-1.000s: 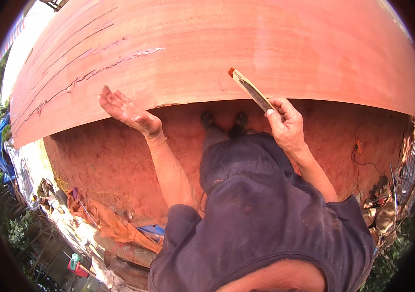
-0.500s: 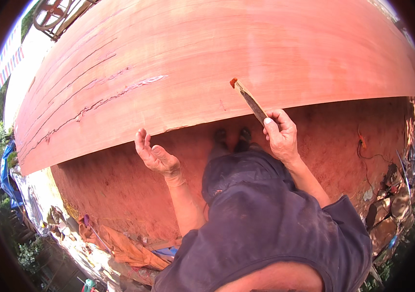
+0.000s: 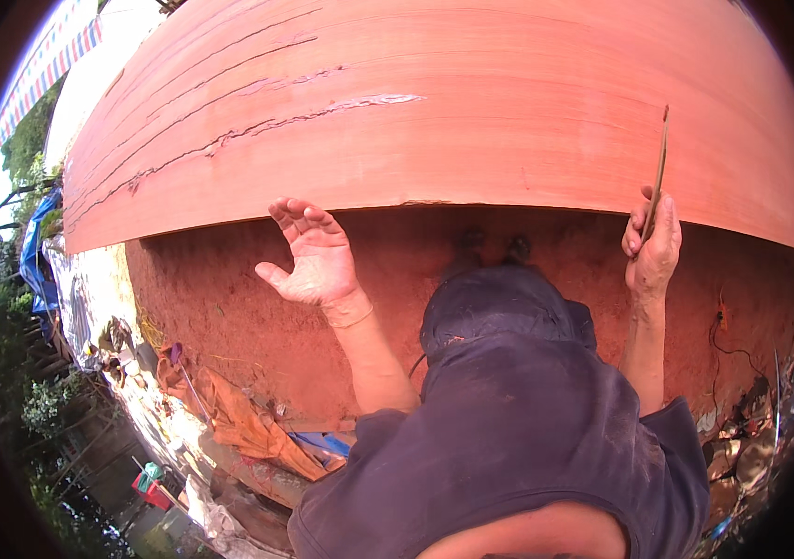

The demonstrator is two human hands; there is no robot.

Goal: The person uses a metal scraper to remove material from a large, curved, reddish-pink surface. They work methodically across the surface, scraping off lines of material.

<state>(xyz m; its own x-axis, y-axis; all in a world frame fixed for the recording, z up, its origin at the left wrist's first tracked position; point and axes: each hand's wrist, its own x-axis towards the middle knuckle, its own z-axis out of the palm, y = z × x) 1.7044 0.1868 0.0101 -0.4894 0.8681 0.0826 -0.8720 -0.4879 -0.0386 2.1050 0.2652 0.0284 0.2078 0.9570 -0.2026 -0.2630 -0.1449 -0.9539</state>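
Observation:
A broad reddish wooden slab (image 3: 508, 140) spans the view in front of me, with long dark cracks across its left part. My right hand (image 3: 653, 244) grips a thin flat wooden stick (image 3: 659, 172) near its lower end. The stick points up and away over the slab's near edge and is seen nearly edge-on, with a dark tip. My left hand (image 3: 315, 256) is raised just on my side of the slab's near edge, palm showing and fingers stretched out, holding nothing.
Reddish earth ground (image 3: 229, 317) lies between me and the slab. An orange cloth (image 3: 252, 429) and blue sheeting (image 3: 320, 445) are at the lower left. Stones (image 3: 753, 461) and a dark cord (image 3: 741, 352) lie at the right. A blue tarp (image 3: 38, 265) hangs at far left.
My right hand has swung to the right with the stick, which has turned from slanting left to nearly upright. My left hand has risen slightly and spread its fingers. The view has shifted left.

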